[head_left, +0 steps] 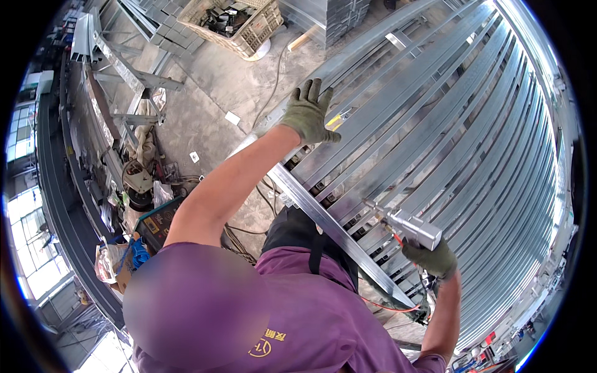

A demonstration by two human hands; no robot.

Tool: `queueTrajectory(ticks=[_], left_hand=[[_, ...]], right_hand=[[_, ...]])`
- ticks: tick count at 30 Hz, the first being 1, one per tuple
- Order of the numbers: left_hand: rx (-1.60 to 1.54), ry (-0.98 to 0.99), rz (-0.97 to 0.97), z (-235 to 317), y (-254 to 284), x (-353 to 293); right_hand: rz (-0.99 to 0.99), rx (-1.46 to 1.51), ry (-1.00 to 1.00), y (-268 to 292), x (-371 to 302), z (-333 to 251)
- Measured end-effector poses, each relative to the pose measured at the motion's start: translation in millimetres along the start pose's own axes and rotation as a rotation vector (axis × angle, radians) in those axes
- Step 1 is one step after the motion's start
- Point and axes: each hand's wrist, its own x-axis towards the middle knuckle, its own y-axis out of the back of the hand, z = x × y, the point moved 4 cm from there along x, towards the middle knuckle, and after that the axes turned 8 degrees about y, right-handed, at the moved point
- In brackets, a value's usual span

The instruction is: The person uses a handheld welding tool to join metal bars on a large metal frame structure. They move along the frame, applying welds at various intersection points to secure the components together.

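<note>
We are leaning over a long row of grey metal bars (pixel 398 140), lying side by side with narrow gaps between them and ending near a pale metal edge beam (pixel 339 233). Our left grip (pixel 308 115), in a grey-green glove, is standing wide, fingers spread, above the bars' far corner; whether its palm is touching metal, we cannot tell. Our right grip (pixel 432 256), gloved alike, is closing around the rear of a silver tool (pixel 413 227). The tool is lying over the bars, just inside the beam, its thin tip pointing toward our left; contact at the tip we are unable to confirm. An orange hose (pixel 392 307) is curving below the right grip. Beyond the left grip, a beige plastic crate (pixel 249 38) is sitting on the concrete floor (pixel 208 102), dark pieces filling it.
</note>
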Motion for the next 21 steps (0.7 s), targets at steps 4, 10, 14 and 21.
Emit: queueTrajectory(ticks=[4,10,14,21], left_hand=[[0.137,0.045,-0.055,29,-4,7],[0.243,0.096,-0.298,48,-1,7],[0.206,0.120,-0.268,46,-3,7],[0.228,0.170,-0.267,39,-10,11]], right_hand=[[0.026,0.105,-0.023,-13,-27,35],[0.102,0.305,0.117,-35,-59,117],[0.194,0.252,0.244,-50,-77,146],[0.182,0.292,0.053,-72,-104,203]])
